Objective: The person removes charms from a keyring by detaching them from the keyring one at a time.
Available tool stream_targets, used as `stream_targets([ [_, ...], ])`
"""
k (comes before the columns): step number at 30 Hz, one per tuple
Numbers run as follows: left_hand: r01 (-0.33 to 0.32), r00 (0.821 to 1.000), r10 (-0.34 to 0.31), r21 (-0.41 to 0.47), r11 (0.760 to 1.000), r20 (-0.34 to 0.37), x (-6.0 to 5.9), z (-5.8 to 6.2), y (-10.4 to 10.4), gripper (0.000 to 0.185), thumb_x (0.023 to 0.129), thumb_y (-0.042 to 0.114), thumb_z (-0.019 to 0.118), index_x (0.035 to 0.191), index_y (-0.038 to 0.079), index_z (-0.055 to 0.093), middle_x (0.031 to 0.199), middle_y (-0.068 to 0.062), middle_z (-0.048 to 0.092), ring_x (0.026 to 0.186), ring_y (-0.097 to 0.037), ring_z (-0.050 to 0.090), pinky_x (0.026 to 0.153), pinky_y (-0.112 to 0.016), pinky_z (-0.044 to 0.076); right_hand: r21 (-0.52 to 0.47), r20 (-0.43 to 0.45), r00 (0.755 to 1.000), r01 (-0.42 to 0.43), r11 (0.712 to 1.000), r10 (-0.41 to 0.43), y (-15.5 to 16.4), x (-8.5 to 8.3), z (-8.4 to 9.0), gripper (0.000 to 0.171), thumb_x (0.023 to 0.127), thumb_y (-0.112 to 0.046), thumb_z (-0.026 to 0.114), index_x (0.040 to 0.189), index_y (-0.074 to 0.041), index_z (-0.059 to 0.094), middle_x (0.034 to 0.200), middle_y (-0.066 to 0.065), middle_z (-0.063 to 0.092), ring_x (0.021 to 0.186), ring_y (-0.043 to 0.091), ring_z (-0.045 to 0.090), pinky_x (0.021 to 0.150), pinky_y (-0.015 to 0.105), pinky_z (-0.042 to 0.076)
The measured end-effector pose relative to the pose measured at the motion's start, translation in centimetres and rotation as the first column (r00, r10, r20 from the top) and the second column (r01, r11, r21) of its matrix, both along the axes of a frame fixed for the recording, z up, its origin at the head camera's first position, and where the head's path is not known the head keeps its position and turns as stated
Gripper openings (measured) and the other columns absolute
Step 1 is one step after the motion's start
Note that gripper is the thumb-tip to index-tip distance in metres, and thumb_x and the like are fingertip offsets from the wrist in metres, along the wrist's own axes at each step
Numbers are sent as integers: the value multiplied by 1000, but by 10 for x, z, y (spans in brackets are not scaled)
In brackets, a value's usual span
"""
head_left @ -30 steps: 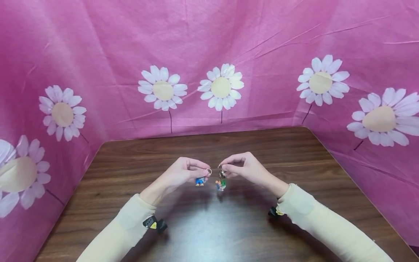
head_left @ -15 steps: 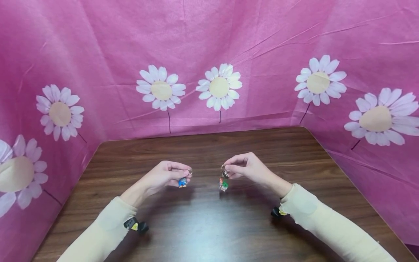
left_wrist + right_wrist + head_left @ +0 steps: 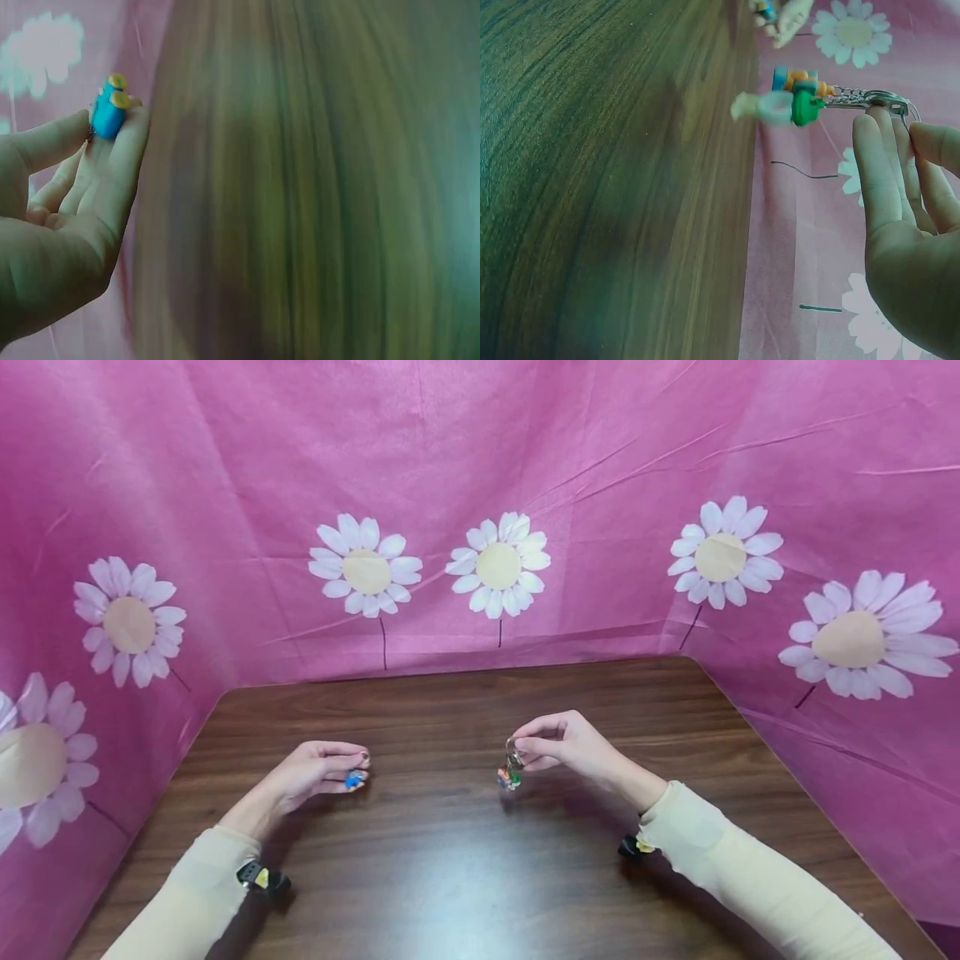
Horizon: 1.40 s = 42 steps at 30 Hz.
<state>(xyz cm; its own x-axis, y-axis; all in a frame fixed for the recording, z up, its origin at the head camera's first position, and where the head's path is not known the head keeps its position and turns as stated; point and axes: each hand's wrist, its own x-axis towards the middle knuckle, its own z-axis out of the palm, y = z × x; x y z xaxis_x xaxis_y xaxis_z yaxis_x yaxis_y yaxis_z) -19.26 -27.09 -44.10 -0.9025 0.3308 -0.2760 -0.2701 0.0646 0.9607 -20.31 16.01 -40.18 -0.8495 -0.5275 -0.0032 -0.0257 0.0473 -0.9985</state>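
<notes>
Two hands, two key charms, apart above the bench (image 3: 465,877).

Head view: your left hand (image 3: 311,772) pinches one blue charm (image 3: 353,780); your right hand (image 3: 570,745) pinches one keyring (image 3: 513,748), its charm cluster (image 3: 509,777) hanging straight down.
Left wrist: one blue charm (image 3: 109,112) sits at your fingertips.
Right wrist: two figures dangle, chain toward the bench.

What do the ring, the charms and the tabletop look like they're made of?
The key ring and its short chain look like bare metal, silvery with a shine. The hanging charms and the blue charm look like glossy moulded plastic, though rubber is possible. The table shows dark wood grain with a sheen, probably laminate.
</notes>
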Motion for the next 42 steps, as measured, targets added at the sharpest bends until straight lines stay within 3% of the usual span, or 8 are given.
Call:
stream_targets([
  [8,-142,989,139,-91,986,-47,-7,-10,-54,45,101,11,63,135,-17,51,104,-1,75,91,-9,71,80,-28,59,-9,20,1000,4,1000,-4,-1,0,-3,27,95,-7,71,113,13,68,103,18,74,87,22,73,81,51,59],
  [16,-272,961,262,-125,954,-86,-12,-15,-75,57,100,8,65,141,-20,41,102,5,75,90,-3,69,81,-23,58,-14,24,1000,-2,1000,3,-2,0,-4,25,94,-8,72,112,11,69,103,18,74,87,24,73,82,56,56],
  [19,-275,960,262,-166,947,-98,-13,-13,-77,57,98,9,68,140,-21,42,102,3,74,89,-2,69,82,-24,58,-7,17,1000,-5,1000,5,-1,-1,-3,26,95,-8,72,113,11,69,103,18,74,86,25,74,82,56,57],
  [24,-210,977,197,-191,959,-88,-13,-14,-81,54,97,5,68,135,-24,44,101,-2,74,87,-6,70,82,-27,59,-10,9,1000,-18,1000,18,-4,-1,0,28,95,-6,71,115,14,67,103,19,74,86,24,74,82,56,56],
  [27,-189,981,176,-238,953,-75,-12,-15,-82,52,96,7,69,133,-23,48,99,-2,75,85,-6,70,79,-26,59,-16,11,1000,-21,1000,21,-5,-1,0,28,95,-6,70,115,14,67,103,19,74,86,24,74,82,57,56],
  [30,-211,977,192,-295,932,-93,-11,-13,-82,52,95,10,71,131,-21,51,96,0,75,84,-4,69,76,-24,59,-14,10,1000,-23,1000,23,-5,-1,0,28,95,-6,71,115,14,67,104,19,74,86,24,74,82,57,56],
  [34,-272,959,220,-359,893,-179,-13,-10,-81,47,95,8,71,128,-21,54,93,1,75,80,-1,68,74,-20,58,-11,14,1000,-19,1000,19,-5,-1,-1,28,95,-6,71,114,14,67,103,19,74,87,24,74,81,54,57],
  [42,-328,927,172,-495,804,-334,-13,-6,-80,38,92,0,69,121,-22,58,93,-18,76,72,5,65,64,-19,56,-24,30,999,-23,999,24,-5,-2,1,28,95,-5,70,115,14,67,104,19,74,88,23,74,80,50,59],
])
